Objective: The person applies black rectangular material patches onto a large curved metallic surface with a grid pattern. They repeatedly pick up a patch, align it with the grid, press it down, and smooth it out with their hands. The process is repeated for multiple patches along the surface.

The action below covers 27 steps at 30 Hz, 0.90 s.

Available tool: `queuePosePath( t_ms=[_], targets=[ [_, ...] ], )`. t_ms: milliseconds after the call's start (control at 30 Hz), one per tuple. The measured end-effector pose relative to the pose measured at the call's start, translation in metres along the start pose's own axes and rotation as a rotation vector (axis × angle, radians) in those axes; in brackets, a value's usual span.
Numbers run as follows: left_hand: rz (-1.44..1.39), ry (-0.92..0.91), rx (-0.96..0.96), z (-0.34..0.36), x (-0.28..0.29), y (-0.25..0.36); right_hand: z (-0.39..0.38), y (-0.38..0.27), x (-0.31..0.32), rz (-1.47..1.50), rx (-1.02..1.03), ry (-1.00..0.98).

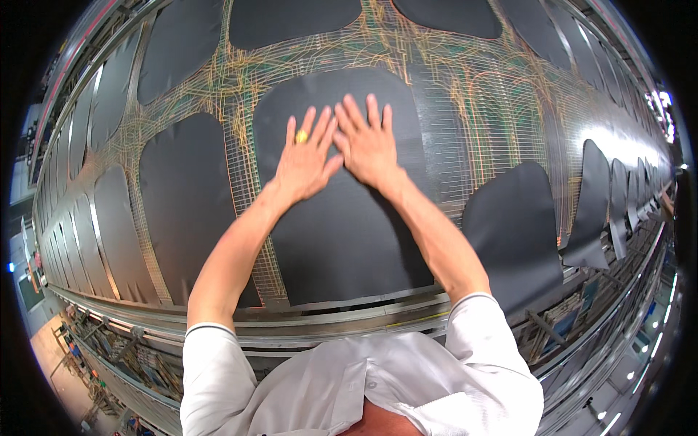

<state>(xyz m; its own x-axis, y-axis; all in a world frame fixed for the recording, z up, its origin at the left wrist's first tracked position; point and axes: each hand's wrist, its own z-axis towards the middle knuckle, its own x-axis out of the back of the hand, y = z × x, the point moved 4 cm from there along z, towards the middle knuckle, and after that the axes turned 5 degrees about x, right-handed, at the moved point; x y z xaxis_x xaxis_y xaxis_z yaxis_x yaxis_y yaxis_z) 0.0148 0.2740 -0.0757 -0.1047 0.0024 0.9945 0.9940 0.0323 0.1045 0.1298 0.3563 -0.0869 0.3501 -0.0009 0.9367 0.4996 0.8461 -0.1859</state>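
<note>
A black, flat sheet piece (pixel 349 247) with a rounded far end lies on the long metal table in front of me. My left hand (pixel 305 156) rests palm down on it, fingers stretched out, a yellow ring on one finger. Beside it my right hand (pixel 368 145) also lies flat on the same piece, fingers spread. The hands nearly touch at the index fingers, and neither holds anything. Similar black pieces lie to the left (pixel 185 196) and to the right (pixel 512 225); the right one droops over the near edge.
Coloured outlines and grid lines (pixel 502 109) cover the metal surface between the pieces. More black pieces (pixel 294 18) lie along the far side. A metal rail (pixel 349 320) runs along the near edge, close to my body. Racks (pixel 563 320) stand below the table at right.
</note>
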Motion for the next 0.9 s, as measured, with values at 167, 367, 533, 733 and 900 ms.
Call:
queuePosePath(
  t_ms=[167, 367, 533, 733, 900],
  targets=[
    [-0.157, -0.231, -0.205, -0.120, 0.012, 0.054, -0.123, -0.059, 0.050, 0.243, 0.066, -0.242],
    [-0.267, -0.364, -0.380, -0.237, 0.015, 0.106, -0.252, -0.108, 0.084, 0.374, 0.112, -0.407],
    [-0.198, -0.324, -0.144, -0.195, 0.014, 0.085, -0.203, -0.095, 0.079, 0.354, -0.067, -0.266],
    [-0.045, -0.005, 0.105, -0.097, 0.007, 0.082, -0.070, -0.023, 0.027, 0.099, -0.251, 0.083],
    [-0.093, 0.032, 0.220, -0.054, 0.010, 0.089, -0.056, 0.032, 0.020, -0.011, -0.545, 0.124]
  ],
)
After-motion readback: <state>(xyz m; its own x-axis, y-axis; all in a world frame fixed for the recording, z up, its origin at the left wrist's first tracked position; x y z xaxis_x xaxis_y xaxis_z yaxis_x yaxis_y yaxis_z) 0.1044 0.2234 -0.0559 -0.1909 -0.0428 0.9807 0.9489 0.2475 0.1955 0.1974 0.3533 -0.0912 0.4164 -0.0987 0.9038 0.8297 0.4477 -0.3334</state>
